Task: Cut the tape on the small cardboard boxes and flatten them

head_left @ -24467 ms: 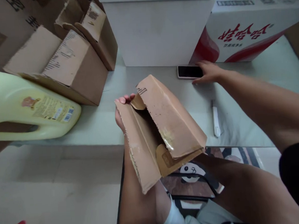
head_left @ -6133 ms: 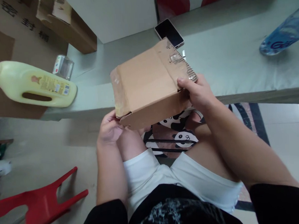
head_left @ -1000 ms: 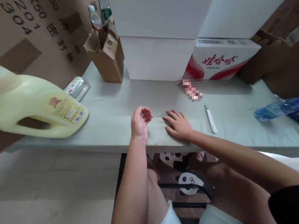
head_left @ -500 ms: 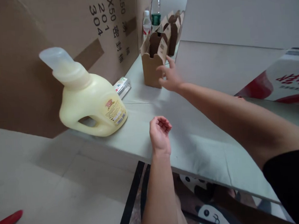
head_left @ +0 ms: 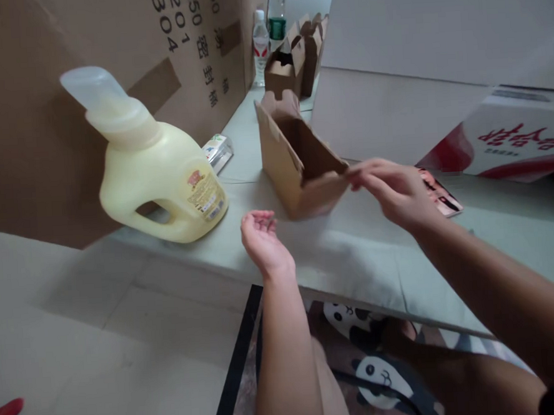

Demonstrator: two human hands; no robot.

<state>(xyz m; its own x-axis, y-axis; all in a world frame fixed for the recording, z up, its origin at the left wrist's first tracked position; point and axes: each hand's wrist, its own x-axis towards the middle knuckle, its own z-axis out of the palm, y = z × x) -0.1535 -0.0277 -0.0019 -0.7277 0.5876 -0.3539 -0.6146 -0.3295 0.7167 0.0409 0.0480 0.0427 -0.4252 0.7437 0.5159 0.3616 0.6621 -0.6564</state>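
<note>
An open-topped brown cardboard box stands at the middle of the pale cloth-covered table, tilted a little and slightly blurred. My right hand pinches its near right top edge between thumb and fingers. Left of the box and nearer to me, my left hand hangs over the table's front part, palm turned up, fingers loosely curled with nothing in them. It is apart from the box. Behind, similar open brown boxes stand in a row.
A large pale-yellow detergent bottle stands on the left, before a big carton. A small clear packet lies beside it. Plastic bottles stand at the back. At right are a white-and-red carton and a flat reddish card.
My right hand has taken hold of the front box and drawn it nearer and to the right, away from the row. My left hand has shifted left and its wrist has turned.
</note>
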